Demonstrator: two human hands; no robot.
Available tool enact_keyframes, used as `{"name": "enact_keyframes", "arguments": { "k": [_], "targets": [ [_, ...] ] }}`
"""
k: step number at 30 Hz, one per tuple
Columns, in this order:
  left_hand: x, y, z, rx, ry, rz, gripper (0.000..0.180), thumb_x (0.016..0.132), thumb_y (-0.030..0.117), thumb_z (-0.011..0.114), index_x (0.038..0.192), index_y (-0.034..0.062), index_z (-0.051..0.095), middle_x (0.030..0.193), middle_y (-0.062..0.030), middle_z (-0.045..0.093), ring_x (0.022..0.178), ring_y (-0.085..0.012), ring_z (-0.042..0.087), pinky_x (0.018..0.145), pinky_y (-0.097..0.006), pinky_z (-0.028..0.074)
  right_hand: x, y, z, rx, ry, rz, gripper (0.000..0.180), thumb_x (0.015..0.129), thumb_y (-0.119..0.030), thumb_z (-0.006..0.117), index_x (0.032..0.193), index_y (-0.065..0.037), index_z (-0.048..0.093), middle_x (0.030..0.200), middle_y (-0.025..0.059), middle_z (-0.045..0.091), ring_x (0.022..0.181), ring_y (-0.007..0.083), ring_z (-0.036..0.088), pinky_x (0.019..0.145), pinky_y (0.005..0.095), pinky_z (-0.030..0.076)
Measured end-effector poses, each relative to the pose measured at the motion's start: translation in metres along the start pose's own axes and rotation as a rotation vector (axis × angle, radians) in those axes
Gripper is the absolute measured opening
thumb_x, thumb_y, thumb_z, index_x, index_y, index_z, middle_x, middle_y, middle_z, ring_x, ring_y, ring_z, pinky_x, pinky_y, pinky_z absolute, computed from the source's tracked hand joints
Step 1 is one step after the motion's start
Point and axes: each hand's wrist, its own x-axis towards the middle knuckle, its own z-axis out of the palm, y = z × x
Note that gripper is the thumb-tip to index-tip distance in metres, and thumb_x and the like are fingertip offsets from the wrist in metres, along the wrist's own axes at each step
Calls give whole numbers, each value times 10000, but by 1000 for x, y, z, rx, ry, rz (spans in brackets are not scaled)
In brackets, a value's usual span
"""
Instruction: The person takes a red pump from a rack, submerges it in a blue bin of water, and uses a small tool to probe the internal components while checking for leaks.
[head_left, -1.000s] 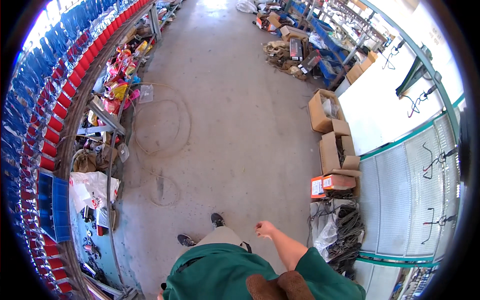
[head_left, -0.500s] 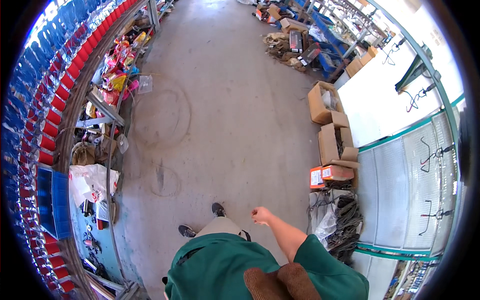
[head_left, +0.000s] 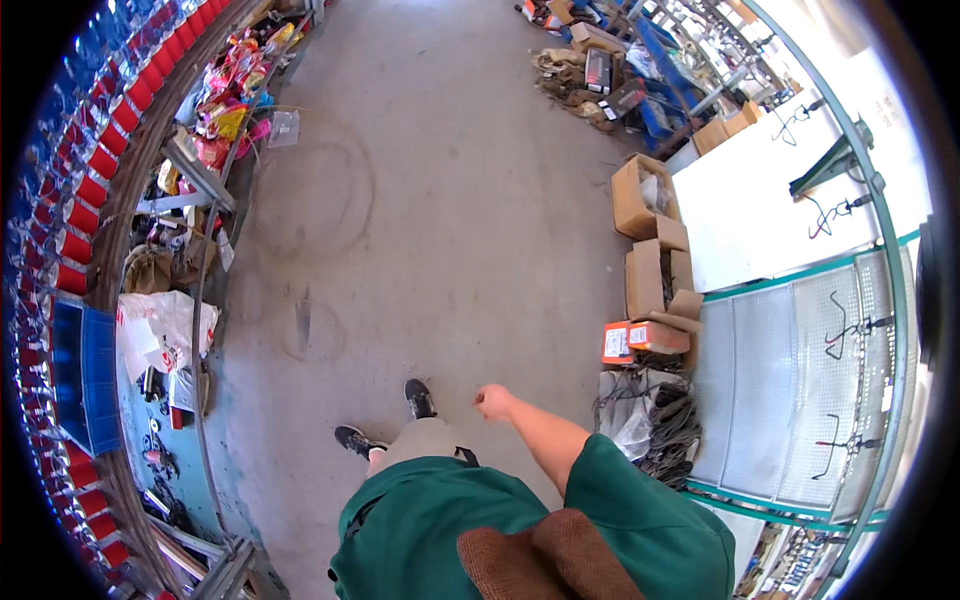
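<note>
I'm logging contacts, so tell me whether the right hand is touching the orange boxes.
Apart. The head view shows a wide strip of grey floor between the right hand and the orange boxes.

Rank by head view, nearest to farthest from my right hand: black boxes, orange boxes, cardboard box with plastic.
1. Orange boxes: right of your right hand.
2. Cardboard box with plastic: right, farther ahead.
3. Black boxes: right, farthest ahead.

The right forearm [head_left: 543, 432] is bare and extended forward, slanting to the left; the right hand [head_left: 492, 402] has its fingers [head_left: 481, 402] bent inward.
</note>
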Motion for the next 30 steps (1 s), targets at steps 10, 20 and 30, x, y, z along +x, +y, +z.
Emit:
{"name": "enact_keyframes", "arguments": {
  "k": [10, 20, 30],
  "targets": [
    [-126, -75, 50, -149, 91, -207, 315, 910, 208, 623, 1095, -8, 758, 822, -134, 740, 696, -205, 702, 632, -385, 563, 12, -81, -27, -147, 16, -85, 337, 895, -210, 680, 1151, 1, 740, 858, 113, 760, 711, 189, 729, 629, 351, 580],
    [-135, -90, 76, -1240, 336, -640, 368, 988, 130, 570, 1300, -60, 615, 1106, -125, 685, 899, -225, 704, 724, -367, 641, -25, -228, 37, -455, -156, 9, 271, 960, -121, 666, 1213, -38, 715, 1044, 72, 745, 863, 172, 710, 666, 334, 538],
    [-150, -69, 175, -1726, 532, -1015, 545, 1008, 93, 549, 1531, 103, 394, 1199, -93, 594, 947, -207, 651, 699, -421, 635, 36, -509, 115, -1125, -218, -258, 282, 952, -107, 655, 1211, -3, 692, 990, 85, 761, 808, 171, 726, 605, 326, 537]
  ]
}}
